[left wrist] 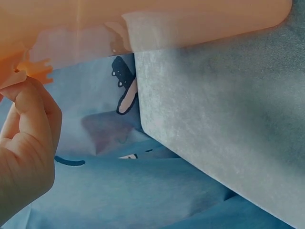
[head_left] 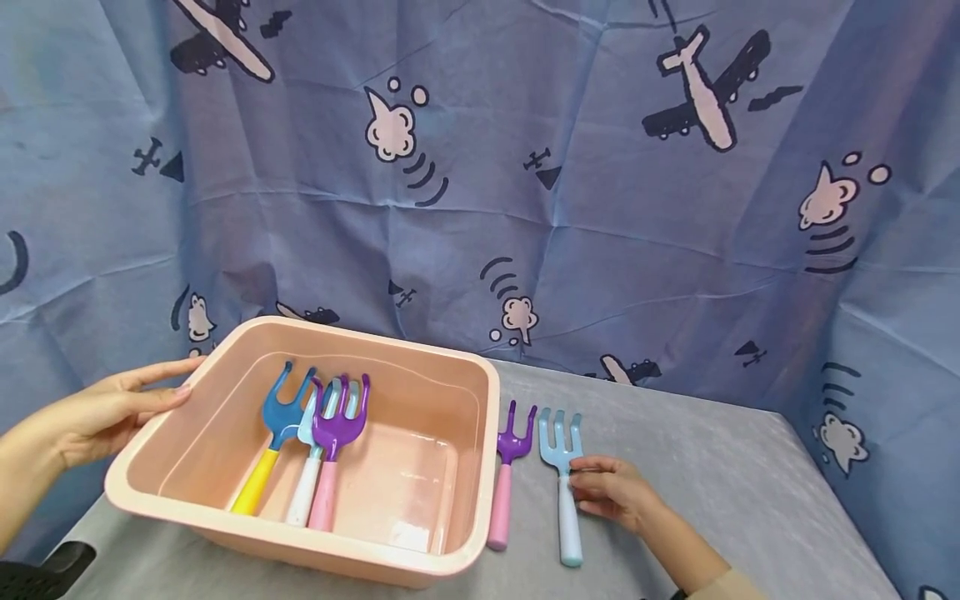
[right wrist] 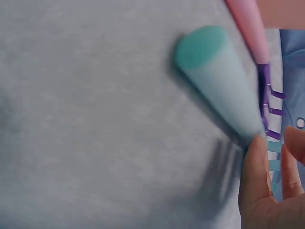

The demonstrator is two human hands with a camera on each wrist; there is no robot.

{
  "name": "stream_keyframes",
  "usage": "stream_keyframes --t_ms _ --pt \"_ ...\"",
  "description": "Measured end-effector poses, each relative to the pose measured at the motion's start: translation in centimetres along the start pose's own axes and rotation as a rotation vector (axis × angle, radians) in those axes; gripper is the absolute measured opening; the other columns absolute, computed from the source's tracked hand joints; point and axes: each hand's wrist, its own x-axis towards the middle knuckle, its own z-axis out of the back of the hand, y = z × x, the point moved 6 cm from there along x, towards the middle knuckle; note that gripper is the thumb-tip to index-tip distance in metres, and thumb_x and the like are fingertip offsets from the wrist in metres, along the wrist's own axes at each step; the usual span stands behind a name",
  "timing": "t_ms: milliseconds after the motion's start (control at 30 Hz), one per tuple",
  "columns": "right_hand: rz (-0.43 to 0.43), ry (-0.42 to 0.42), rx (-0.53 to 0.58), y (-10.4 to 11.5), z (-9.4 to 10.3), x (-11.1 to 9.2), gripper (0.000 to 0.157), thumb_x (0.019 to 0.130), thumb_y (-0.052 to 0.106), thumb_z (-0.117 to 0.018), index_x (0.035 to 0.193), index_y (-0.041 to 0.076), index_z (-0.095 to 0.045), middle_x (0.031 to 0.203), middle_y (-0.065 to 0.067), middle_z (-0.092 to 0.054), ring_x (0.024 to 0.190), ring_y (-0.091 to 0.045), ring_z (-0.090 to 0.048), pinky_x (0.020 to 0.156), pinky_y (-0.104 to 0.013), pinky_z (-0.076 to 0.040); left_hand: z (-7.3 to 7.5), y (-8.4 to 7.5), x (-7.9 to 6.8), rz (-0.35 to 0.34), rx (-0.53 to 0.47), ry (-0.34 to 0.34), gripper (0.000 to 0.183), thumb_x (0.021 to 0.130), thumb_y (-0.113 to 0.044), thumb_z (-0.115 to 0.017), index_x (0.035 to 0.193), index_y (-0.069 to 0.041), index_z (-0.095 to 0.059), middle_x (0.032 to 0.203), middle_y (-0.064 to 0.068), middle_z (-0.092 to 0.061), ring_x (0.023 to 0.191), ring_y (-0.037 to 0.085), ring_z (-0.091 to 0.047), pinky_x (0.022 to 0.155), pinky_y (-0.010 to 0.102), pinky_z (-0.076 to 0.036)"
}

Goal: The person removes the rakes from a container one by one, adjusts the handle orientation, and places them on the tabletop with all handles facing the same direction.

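My left hand (head_left: 123, 408) grips the left rim of a peach plastic basin (head_left: 345, 546), thumb over the edge; the left wrist view shows these curled fingers (left wrist: 35, 112) beside the basin's side. Inside lean three toy garden forks: a blue one with a yellow handle (head_left: 255, 483), a light blue one with a white handle (head_left: 303, 492) and a purple one with a pink handle (head_left: 326, 496). On the table, my right hand (head_left: 611, 492) touches a light blue fork (head_left: 568, 517) near its neck. In the right wrist view its fingers (right wrist: 253, 171) look spread, with a gap between them.
Between the basin and the light blue fork lies another purple fork with a pink handle (head_left: 501, 504). The grey table (head_left: 712, 467) ends at a blue curtain (head_left: 465, 233) printed with planes. A black object (head_left: 67, 558) shows at the lower left.
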Motion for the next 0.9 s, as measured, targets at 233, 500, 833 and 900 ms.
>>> stream_keyframes --t_ms 233,500,833,900 --pt "0.059 0.089 -0.011 3.2 1.2 -0.6 0.034 0.084 0.005 -0.066 0.117 0.002 -0.059 0.086 0.0 -0.064 0.082 -0.015 -0.063 0.071 -0.03 -0.055 0.1 0.0 0.2 0.005 0.0 0.008 0.043 0.1 -0.004 -0.041 0.11 -0.036 -0.068 0.106 -0.001 -0.066 0.093 0.02 -0.065 0.077 0.037 -0.055" --pt "0.112 0.107 -0.005 6.7 2.1 -1.4 0.033 0.085 0.006 -0.066 0.118 0.006 -0.058 0.089 0.004 -0.066 0.084 -0.013 -0.064 0.077 -0.034 -0.055 -0.1 0.1 0.1 -0.018 -0.002 0.045 0.045 0.1 -0.002 -0.037 0.112 -0.035 -0.065 0.107 0.002 -0.065 0.093 0.022 -0.065 0.077 0.037 -0.055" --pt "0.174 0.14 -0.043 9.8 1.1 -2.1 0.023 0.086 0.007 -0.065 0.108 0.011 -0.062 0.09 0.005 -0.065 0.085 -0.013 -0.065 0.077 -0.032 -0.055 0.5 0.4 0.4 -0.009 0.041 -0.003 0.043 0.099 -0.004 -0.041 0.11 -0.037 -0.066 0.105 -0.001 -0.066 0.091 0.021 -0.066 0.076 0.037 -0.055" --pt "0.193 0.151 -0.037 10.5 0.6 -2.2 0.023 0.085 0.006 -0.065 0.108 0.011 -0.062 0.09 0.005 -0.065 0.084 -0.013 -0.065 0.077 -0.032 -0.055 0.7 0.4 0.3 -0.005 0.047 -0.013 0.043 0.099 -0.004 -0.041 0.109 -0.038 -0.066 0.105 -0.001 -0.066 0.091 0.021 -0.066 0.076 0.038 -0.055"
